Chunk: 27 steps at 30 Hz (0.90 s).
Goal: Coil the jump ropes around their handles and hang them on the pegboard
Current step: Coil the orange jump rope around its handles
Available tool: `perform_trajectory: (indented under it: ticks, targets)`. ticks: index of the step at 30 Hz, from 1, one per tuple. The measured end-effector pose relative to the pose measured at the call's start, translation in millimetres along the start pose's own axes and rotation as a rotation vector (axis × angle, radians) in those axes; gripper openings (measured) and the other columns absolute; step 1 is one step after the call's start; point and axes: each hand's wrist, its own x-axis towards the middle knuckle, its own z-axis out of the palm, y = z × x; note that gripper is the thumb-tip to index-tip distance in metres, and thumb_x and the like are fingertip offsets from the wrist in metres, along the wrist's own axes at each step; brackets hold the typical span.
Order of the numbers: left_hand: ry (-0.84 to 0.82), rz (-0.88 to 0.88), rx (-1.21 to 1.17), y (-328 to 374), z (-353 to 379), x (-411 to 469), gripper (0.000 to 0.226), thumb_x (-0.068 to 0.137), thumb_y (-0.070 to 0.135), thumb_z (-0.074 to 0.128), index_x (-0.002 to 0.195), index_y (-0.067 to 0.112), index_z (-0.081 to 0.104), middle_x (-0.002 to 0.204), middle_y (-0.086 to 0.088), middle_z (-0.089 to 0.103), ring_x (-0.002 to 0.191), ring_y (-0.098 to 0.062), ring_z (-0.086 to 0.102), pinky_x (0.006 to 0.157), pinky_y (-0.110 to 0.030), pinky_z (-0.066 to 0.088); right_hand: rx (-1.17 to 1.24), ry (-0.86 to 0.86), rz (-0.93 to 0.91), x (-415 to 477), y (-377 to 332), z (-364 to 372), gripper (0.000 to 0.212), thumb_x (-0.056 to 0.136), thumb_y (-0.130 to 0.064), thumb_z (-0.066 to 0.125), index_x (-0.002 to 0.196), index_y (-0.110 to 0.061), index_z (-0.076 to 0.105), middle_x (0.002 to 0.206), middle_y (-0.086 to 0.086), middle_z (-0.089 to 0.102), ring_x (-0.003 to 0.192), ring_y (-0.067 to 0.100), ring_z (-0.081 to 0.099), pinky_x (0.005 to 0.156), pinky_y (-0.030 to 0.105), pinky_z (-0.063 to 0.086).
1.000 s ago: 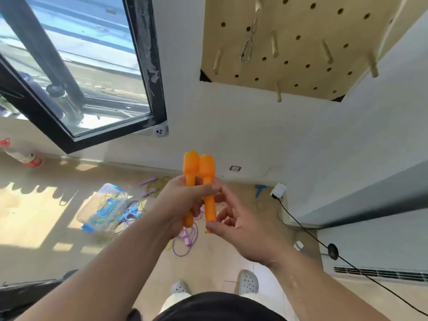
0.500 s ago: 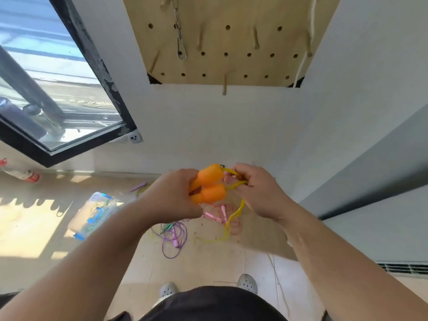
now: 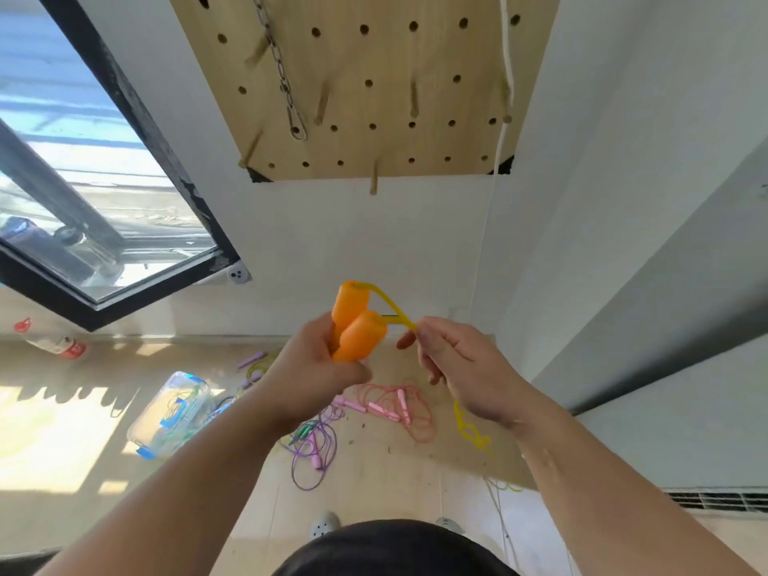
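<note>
From the head camera, the left hand (image 3: 316, 367) gripped two smooth orange plastic jump-rope handles (image 3: 356, 322) side by side, fingers curled round their lower ends, the tops pointing up towards the wall. The thin yellow rope (image 3: 392, 307) ran taut from the handle tops to the right hand (image 3: 469, 367), pinched between thumb and forefinger, its slack hanging below that wrist. The wooden pegboard (image 3: 436, 52) hung above, well apart from both hands.

White painted wall (image 3: 374, 243) straight ahead, a black-framed glass window (image 3: 137, 130) slanting at the left, bright sunlight (image 3: 50, 442) falling in patches on the pale beige tiled floor (image 3: 374, 484), and a grey wall (image 3: 665, 293) standing at the right above a white slatted vent (image 3: 715, 500).
</note>
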Motion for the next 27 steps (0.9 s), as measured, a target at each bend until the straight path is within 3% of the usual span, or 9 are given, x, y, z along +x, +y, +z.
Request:
perform_trajectory:
  ticks: [2,4,9,14,17,19,23,27]
  targets:
    - [0.023,0.003,-0.357,7.7,-5.0,0.0,0.023,0.068,0.001,0.068,0.082,0.006,0.05,0.063,-0.01,0.043,0.053,-0.022,0.047,0.055,-0.035,0.044,-0.052,0.049,0.046,-4.0,1.6,8.9,0.042,0.101,-0.058,0.036,0.09,-0.032,0.067,0.063,0.008,0.045,0.059,0.022,0.046,0.061,0.049,0.046]
    - [0.06,0.006,-0.646,13.6,-12.9,2.2,0.021,0.066,-0.002,0.06,0.078,0.012,0.049,0.061,-0.01,0.035,0.049,-0.022,0.037,0.052,-0.033,0.041,-0.136,0.076,0.097,-8.9,4.2,20.5,0.05,0.099,-0.063,0.032,0.083,-0.03,0.064,0.058,-0.007,0.043,0.058,0.014,0.044,0.062,0.044,0.042]
    - [0.012,-0.061,-0.896,16.4,-16.4,1.4,0.026,0.069,0.002,0.06,0.09,0.017,0.056,0.06,-0.004,0.031,0.046,-0.017,0.032,0.05,-0.029,0.039,-0.168,0.044,0.095,-16.1,-12.8,56.1,0.051,0.107,-0.044,0.032,0.072,-0.016,0.055,0.056,-0.013,0.046,0.057,0.004,0.042,0.06,0.02,0.034]
    - [-0.083,-0.041,-0.807,9.5,-20.2,-2.4,0.046,0.07,0.025,0.08,0.114,0.017,0.067,0.059,0.002,0.045,0.048,-0.015,0.035,0.054,-0.029,0.038,-0.224,-0.051,0.134,-20.9,-20.9,80.2,0.051,0.103,-0.054,0.028,0.066,-0.027,0.048,0.055,-0.016,0.048,0.055,0.005,0.041,0.06,0.027,0.033]
    - [0.032,-0.081,-0.737,2.4,-23.6,0.8,0.022,0.076,0.02,0.081,0.09,0.017,0.065,0.06,0.0,0.046,0.051,-0.016,0.038,0.056,-0.032,0.038,-0.313,-0.104,0.134,-22.2,-26.4,84.1,0.051,0.1,-0.058,0.025,0.07,-0.028,0.053,0.059,-0.02,0.052,0.06,0.004,0.047,0.064,0.022,0.032]
    - [0.081,-0.101,-0.766,-4.4,-24.7,2.6,0.022,0.077,0.027,0.079,0.078,0.018,0.06,0.063,-0.004,0.047,0.056,-0.02,0.046,0.064,-0.04,0.041,-0.376,-0.146,0.135,-22.2,-32.1,87.9,0.049,0.104,-0.053,0.026,0.076,-0.028,0.057,0.065,-0.026,0.054,0.066,0.0,0.051,0.071,0.019,0.029]
    - [0.009,-0.082,-1.014,-11.3,-24.8,2.1,0.025,0.088,0.036,0.07,0.075,0.015,0.067,0.077,-0.009,0.06,0.07,-0.025,0.06,0.079,-0.048,0.048,-0.296,-0.157,0.163,-15.3,-36.0,95.7,0.043,0.106,-0.048,0.032,0.082,-0.034,0.065,0.066,-0.012,0.056,0.065,-0.001,0.053,0.075,0.027,0.033]
    - [0.022,-0.08,-1.119,-10.4,-28.5,3.8,0.025,0.089,0.035,0.069,0.08,0.014,0.06,0.074,-0.007,0.056,0.068,-0.022,0.058,0.076,-0.044,0.052,-0.139,-0.1,0.201,-7.9,-30.3,99.5,0.048,0.106,-0.049,0.036,0.087,-0.025,0.072,0.061,-0.008,0.056,0.06,0.003,0.052,0.067,0.027,0.038]
